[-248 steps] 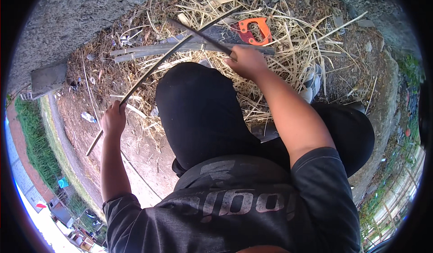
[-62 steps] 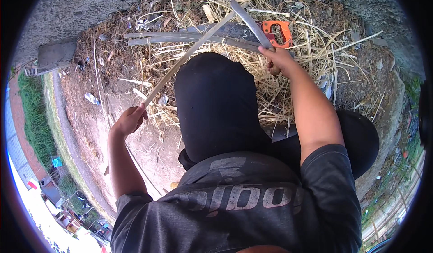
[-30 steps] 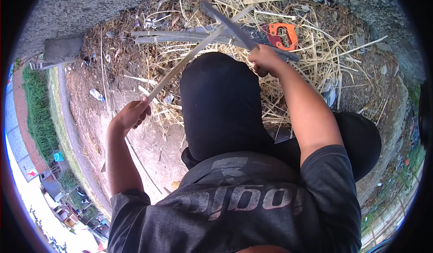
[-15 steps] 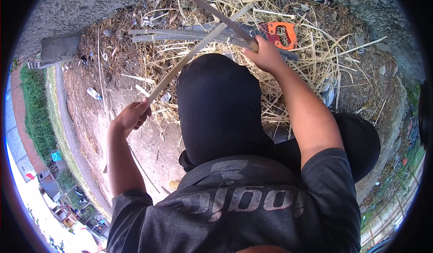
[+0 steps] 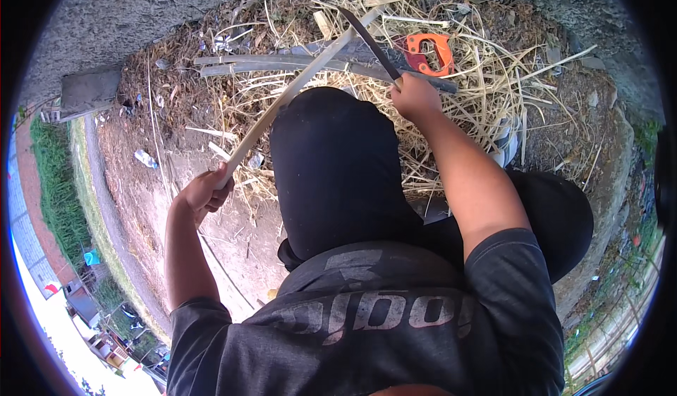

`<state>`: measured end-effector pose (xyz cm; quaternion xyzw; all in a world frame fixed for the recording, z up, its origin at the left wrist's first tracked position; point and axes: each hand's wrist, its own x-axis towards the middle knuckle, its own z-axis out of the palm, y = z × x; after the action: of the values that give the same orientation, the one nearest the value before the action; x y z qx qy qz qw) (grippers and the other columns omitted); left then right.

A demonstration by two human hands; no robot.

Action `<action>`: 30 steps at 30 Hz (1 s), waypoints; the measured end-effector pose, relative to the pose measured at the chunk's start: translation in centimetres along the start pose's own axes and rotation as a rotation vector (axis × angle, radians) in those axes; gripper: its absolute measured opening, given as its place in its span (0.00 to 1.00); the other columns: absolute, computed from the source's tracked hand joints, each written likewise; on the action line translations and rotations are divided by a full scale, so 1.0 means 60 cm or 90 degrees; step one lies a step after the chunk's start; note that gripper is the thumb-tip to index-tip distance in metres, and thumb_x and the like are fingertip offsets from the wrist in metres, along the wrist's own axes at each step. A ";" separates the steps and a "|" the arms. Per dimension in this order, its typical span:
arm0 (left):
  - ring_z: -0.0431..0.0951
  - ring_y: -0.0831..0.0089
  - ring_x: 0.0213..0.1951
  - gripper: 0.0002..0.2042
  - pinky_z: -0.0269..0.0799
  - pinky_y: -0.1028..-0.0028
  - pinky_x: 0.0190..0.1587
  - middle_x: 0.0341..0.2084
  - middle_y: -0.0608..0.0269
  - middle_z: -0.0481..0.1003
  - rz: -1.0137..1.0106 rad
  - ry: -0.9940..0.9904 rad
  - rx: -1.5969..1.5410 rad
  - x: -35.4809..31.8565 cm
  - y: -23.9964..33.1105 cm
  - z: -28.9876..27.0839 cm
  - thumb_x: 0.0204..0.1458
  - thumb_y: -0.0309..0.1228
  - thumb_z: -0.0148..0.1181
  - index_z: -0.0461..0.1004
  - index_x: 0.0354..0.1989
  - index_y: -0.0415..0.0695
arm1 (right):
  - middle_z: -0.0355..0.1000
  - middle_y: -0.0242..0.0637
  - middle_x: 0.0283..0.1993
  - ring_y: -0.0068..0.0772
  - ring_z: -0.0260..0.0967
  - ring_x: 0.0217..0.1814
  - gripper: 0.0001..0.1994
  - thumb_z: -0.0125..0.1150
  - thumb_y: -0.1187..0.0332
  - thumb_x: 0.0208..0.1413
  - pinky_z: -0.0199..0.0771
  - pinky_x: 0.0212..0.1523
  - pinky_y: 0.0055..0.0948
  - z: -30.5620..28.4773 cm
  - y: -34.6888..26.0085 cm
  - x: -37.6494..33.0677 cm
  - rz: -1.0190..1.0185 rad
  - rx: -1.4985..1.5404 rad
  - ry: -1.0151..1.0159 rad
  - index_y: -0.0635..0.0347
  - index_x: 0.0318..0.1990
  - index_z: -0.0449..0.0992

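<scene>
Long pale split bamboo strip (image 5: 296,93) gripped at near end by clenched left hand (image 5: 204,193), long axis slanting up-right toward right hand (image 5: 416,98); dark long-bladed knife (image 5: 368,40) clasped there, blade crossed over strip's far end.

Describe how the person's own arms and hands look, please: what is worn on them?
Both hands are bare: the left hand and the right hand wear no gloves, and no rings or watch show. The forearms are bare too. Short dark grey sleeves of a T-shirt end above the elbows. The shirt front bears pale printed lettering.
</scene>
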<state>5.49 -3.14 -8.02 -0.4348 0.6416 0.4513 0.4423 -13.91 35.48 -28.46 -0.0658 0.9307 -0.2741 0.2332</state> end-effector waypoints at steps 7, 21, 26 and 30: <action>0.48 0.84 0.14 0.27 0.45 0.78 0.18 0.13 0.80 0.51 -0.039 -0.141 -0.099 0.028 -0.033 -0.012 0.66 0.59 0.34 0.66 0.29 0.49 | 0.78 0.44 0.40 0.51 0.76 0.45 0.11 0.54 0.60 0.56 0.75 0.47 0.48 -0.005 -0.038 -0.021 -0.155 0.001 -0.189 0.54 0.40 0.76; 0.48 0.84 0.14 0.28 0.45 0.79 0.17 0.13 0.80 0.51 -0.023 -0.252 -0.189 0.076 -0.074 0.000 0.64 0.63 0.35 0.68 0.31 0.50 | 0.78 0.47 0.41 0.51 0.76 0.44 0.12 0.56 0.59 0.55 0.74 0.47 0.49 0.045 -0.009 -0.011 -0.043 -0.009 -0.108 0.56 0.41 0.76; 0.48 0.84 0.14 0.28 0.45 0.79 0.17 0.13 0.80 0.51 -0.030 -0.287 -0.225 0.086 -0.093 0.004 0.63 0.63 0.35 0.68 0.31 0.50 | 0.77 0.51 0.37 0.52 0.76 0.42 0.17 0.59 0.58 0.52 0.75 0.45 0.45 0.014 0.050 0.036 0.036 0.144 -0.110 0.63 0.41 0.75; 0.48 0.84 0.14 0.28 0.45 0.79 0.17 0.13 0.80 0.50 -0.015 -0.281 -0.219 0.096 -0.090 0.008 0.63 0.63 0.36 0.68 0.31 0.50 | 0.65 0.28 0.19 0.27 0.64 0.21 0.09 0.62 0.61 0.48 0.64 0.25 0.31 0.038 0.061 0.030 0.185 0.633 -0.455 0.53 0.27 0.70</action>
<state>9.41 -4.73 -14.73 -0.4021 0.4386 0.6321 0.4964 -14.42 36.98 -32.86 0.0903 0.5557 -0.6010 0.5673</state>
